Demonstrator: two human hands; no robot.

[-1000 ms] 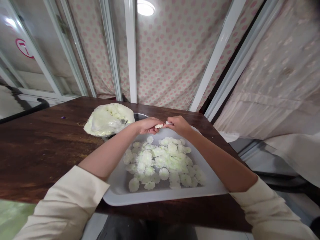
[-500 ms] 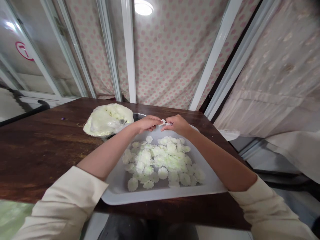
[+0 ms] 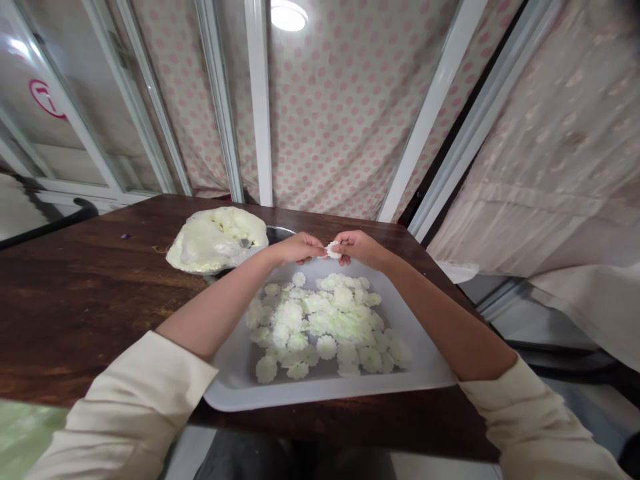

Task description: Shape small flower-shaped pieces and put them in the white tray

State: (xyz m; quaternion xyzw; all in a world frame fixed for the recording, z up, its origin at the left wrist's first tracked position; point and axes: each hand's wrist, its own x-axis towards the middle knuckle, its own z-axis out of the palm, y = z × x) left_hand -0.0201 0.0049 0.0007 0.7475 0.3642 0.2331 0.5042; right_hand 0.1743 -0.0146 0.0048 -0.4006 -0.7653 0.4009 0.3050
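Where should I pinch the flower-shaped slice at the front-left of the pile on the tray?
The flower-shaped slice is best pinched by its scalloped rim from the near-left side: it seems to lie flat, and bare grey tray shows there, while other slices crowd behind it.

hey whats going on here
A person is pinching a small white flower-shaped piece between the left hand and right hand, just above a pale grey tray. More similar pieces lie heaped in the tray. On the dark wooden table beside it, a plastic-wrapped pale mound sits next to a metal bowl.
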